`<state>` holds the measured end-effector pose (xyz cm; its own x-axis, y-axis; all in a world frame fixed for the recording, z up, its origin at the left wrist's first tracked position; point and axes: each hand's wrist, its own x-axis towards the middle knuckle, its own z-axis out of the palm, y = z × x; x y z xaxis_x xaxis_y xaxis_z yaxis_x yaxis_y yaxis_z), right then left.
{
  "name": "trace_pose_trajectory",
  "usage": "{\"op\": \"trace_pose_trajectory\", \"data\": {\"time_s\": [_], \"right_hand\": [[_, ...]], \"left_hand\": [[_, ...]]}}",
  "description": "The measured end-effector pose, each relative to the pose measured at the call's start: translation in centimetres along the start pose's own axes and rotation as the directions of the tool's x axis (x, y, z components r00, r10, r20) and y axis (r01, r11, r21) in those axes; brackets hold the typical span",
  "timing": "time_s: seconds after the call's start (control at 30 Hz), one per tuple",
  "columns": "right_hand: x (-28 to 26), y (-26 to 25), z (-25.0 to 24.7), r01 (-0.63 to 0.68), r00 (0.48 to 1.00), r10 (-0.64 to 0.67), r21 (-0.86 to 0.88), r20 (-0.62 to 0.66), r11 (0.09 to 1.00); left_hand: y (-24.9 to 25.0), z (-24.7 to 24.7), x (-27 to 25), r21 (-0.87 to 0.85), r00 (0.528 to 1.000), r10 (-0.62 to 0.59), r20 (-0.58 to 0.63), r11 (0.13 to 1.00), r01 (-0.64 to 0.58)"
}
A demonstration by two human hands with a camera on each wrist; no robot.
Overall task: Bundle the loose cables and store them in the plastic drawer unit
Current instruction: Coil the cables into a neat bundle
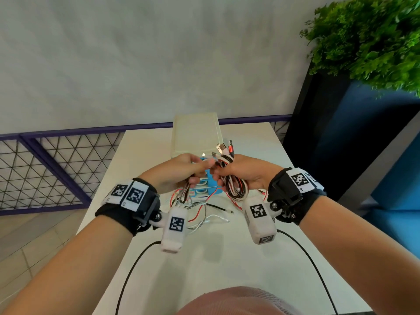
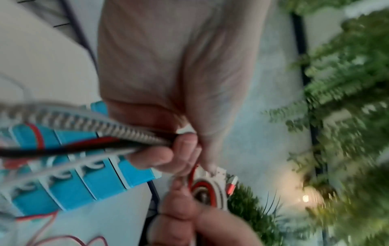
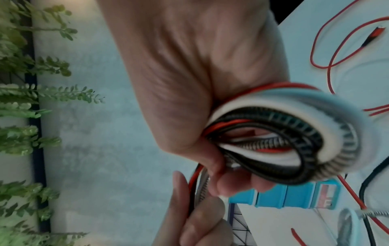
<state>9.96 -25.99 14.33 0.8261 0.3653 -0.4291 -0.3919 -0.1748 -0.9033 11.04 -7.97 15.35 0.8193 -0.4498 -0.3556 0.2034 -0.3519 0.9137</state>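
My right hand (image 1: 236, 176) grips a coiled bundle of cables (image 1: 234, 189) in red, white, black and braided strands; the coil (image 3: 294, 138) loops out below its fingers, and USB plugs (image 1: 223, 147) stick up above the fist. My left hand (image 1: 181, 172) pinches the trailing strands (image 2: 118, 141) of the same cables just left of the bundle. Both hands hover above the table, in front of the plastic drawer unit (image 1: 196, 133) with blue drawer fronts (image 2: 88, 181). Loose cable tails (image 1: 200, 212) hang down and lie on the table beneath the hands.
The white table (image 1: 250, 258) runs from me to the wall. A purple mesh railing (image 1: 56, 167) stands left, a dark planter with green foliage (image 1: 368, 42) at the right. Two black wires (image 1: 136, 264) from the wrist cameras cross the near table.
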Motion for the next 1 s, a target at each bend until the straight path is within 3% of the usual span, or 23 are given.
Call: {"op": "trace_pose_trajectory", "data": {"time_s": [0.1, 0.2, 0.3, 0.47, 0.63, 0.73, 0.83, 0.9, 1.0], "right_hand": [[0.3, 0.5, 0.3, 0.062, 0.995, -0.062, -0.002, -0.081, 0.998], [0.4, 0.7, 0.5, 0.073, 0.993, -0.076, -0.028, -0.096, 0.997], [0.6, 0.6, 0.3, 0.082, 0.984, -0.088, -0.046, -0.155, 0.996], [0.8, -0.1, -1.0, 0.160, 0.947, -0.129, 0.082, -0.295, 0.984], [1.2, -0.3, -0.4, 0.235, 0.916, -0.145, 0.207, -0.375, 0.950], [1.4, -0.6, -0.3, 0.292, 0.893, -0.168, 0.256, -0.417, 0.921], [1.0, -1.7, -1.0, 0.400, 0.859, -0.225, 0.328, -0.459, 0.856], [0.5, -3.1, -1.9, 0.461, 0.835, -0.245, 0.382, -0.493, 0.801], [-0.2, -4.3, -2.3, 0.483, 0.827, -0.264, 0.387, -0.496, 0.785]], "left_hand": [[0.3, -0.1, -0.2, -0.057, 0.990, -0.093, 0.102, 0.993, 0.099], [-0.2, -0.4, 0.0, -0.024, 0.986, -0.109, 0.130, 0.993, 0.113], [-1.2, -0.3, 0.5, 0.068, 0.995, -0.002, 0.098, 0.998, -0.004], [-4.0, -1.1, 0.6, 0.237, 0.984, 0.158, 0.078, 0.956, -0.172], [-6.5, -1.8, 1.1, 0.453, 0.980, 0.194, 0.048, 0.870, -0.194], [-7.7, -2.2, 1.2, 0.577, 0.982, 0.189, 0.000, 0.802, -0.154], [-10.7, -3.6, 1.4, 0.650, 0.997, 0.072, -0.023, 0.759, -0.040], [-12.5, -4.0, 0.9, 0.591, 0.999, 0.002, -0.042, 0.807, 0.023], [-13.5, -4.3, 0.6, 0.568, 0.993, 0.034, -0.113, 0.822, 0.036]]}}
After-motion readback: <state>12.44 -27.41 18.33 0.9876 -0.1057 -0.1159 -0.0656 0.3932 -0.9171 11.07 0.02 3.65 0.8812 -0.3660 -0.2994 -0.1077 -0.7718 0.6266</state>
